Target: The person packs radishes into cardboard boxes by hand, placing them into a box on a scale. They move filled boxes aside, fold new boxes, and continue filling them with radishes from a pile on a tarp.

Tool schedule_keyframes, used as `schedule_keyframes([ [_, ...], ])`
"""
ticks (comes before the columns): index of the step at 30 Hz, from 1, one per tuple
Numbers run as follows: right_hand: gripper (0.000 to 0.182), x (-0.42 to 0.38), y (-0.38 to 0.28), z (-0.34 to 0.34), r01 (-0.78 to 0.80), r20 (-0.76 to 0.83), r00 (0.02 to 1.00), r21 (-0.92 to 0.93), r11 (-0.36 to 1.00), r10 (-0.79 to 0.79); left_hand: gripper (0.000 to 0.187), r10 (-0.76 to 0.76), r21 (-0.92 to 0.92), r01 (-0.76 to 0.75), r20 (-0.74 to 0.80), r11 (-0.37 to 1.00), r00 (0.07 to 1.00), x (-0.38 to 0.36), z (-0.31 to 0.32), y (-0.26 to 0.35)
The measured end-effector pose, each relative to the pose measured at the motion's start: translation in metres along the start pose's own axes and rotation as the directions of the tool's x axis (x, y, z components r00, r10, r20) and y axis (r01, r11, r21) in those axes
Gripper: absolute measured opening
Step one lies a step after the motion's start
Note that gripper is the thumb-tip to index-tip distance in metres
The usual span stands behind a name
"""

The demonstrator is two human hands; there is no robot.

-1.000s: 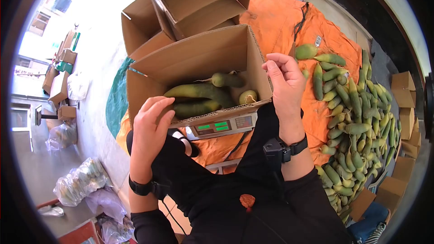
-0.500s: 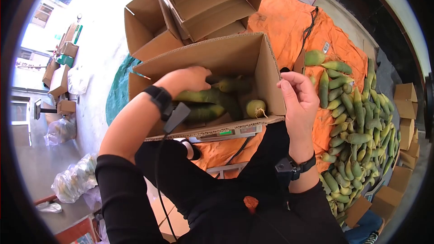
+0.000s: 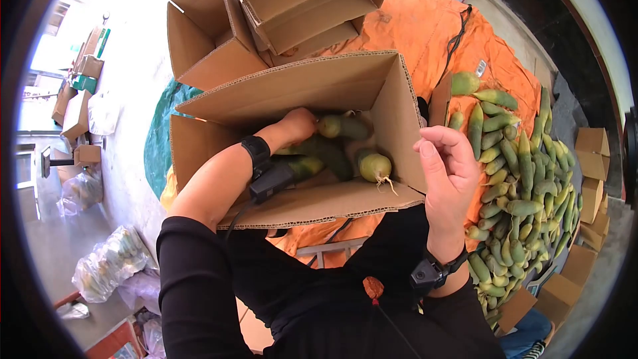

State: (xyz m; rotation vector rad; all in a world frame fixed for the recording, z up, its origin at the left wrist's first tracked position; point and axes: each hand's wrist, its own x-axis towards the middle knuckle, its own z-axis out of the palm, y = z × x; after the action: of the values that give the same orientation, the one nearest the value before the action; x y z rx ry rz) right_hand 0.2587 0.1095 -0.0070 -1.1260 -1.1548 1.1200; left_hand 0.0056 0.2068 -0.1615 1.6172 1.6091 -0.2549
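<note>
My left hand (image 3: pixel 297 126) reaches down into a cardboard box (image 3: pixel 306 86), fingers curled among the green radishes. It looks closed on one of them; the fingertips are partly hidden. Just right of it lies a thick green radish (image 3: pixel 343 127). Another radish (image 3: pixel 374 165) rests near the box's right wall, its stringy root toward me. A further radish (image 3: pixel 302 167) shows beneath my left wrist. Beside the box's right edge is my right hand (image 3: pixel 448 166), palm up, fingers loosely bent and apart from the thumb, with nothing seen in it.
A large heap of green radishes (image 3: pixel 525 206) lies to the right on an orange sheet (image 3: pixel 419 33). Open cardboard boxes (image 3: pixel 206 33) stand beyond the box. Plastic-wrapped bundles (image 3: pixel 109 262) lie at the left; more cartons (image 3: pixel 591 143) line the far right.
My left hand has moved slightly right and deeper into the box. The box appears larger and nearer in view. My right hand has shifted slightly right and down.
</note>
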Motion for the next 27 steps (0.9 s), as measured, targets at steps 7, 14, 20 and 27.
schedule_keyframes([
  [7, 0.013, 0.002, 0.004, 0.001, 0.032, 0.002, 0.999, 0.001, 0.999, -0.032, 0.033, 0.124, -0.291, -0.141, -0.076, 0.946, 0.989, -0.004, 0.002, -0.018],
  [14, 0.012, 0.001, 0.003, 0.002, 0.011, 0.009, 1.0, 0.004, 1.0, -0.011, 0.057, 0.026, 0.316, -0.047, 0.072, 0.947, 0.997, -0.04, -0.027, -0.026],
  [20, 0.013, 0.001, 0.005, 0.0, 0.02, 0.006, 1.0, -0.02, 1.0, -0.02, 0.057, -0.175, 0.64, 0.018, 0.182, 0.768, 0.968, -0.043, -0.028, -0.02],
  [27, 0.012, 0.001, 0.005, 0.001, 0.005, 0.002, 1.0, 0.007, 1.0, -0.005, 0.056, -0.086, 0.537, -0.038, 0.203, 0.843, 0.975, -0.065, -0.043, -0.015],
])
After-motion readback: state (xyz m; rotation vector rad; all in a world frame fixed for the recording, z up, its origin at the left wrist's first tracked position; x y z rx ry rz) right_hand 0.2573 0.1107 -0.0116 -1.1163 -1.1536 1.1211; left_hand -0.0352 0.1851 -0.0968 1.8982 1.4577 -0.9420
